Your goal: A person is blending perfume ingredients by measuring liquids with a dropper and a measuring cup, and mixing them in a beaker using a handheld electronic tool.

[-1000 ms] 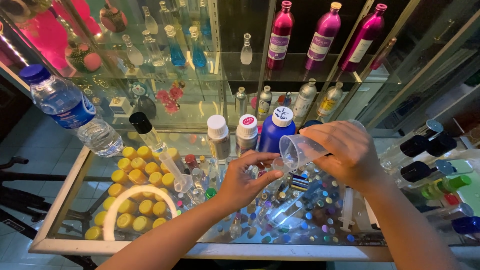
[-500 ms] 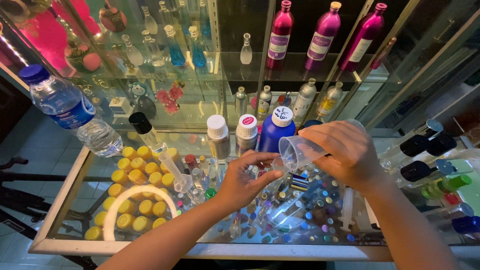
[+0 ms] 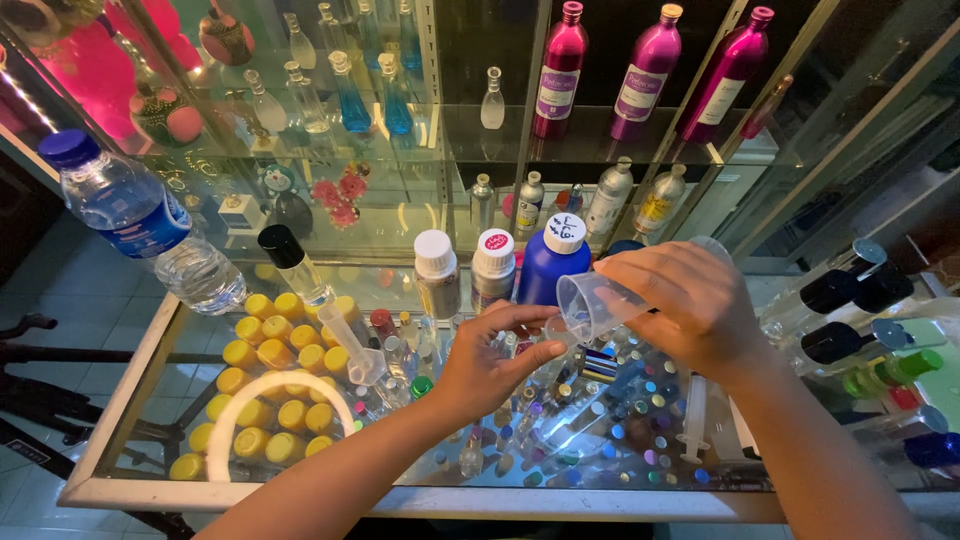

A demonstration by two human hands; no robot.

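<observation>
Clear plastic measuring cup (image 3: 592,303), tipped spout-down in closed right hand (image 3: 680,305) fingers, above small vial, barely visible, pinched in left hand (image 3: 490,360). Pouring apparently under way, vial uncapped. Behind: blue bottle (image 3: 550,262), white-capped bottles (image 3: 436,275) on glass worktop (image 3: 150,370).

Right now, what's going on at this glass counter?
A person stands over a glass display counter. Their right hand tips a clear plastic cup toward the left hand, which pinches something small; it is too small to tell what. Behind the hands stand a blue bottle and two white-capped bottles. A water bottle lies tilted at the counter's far left.
</observation>
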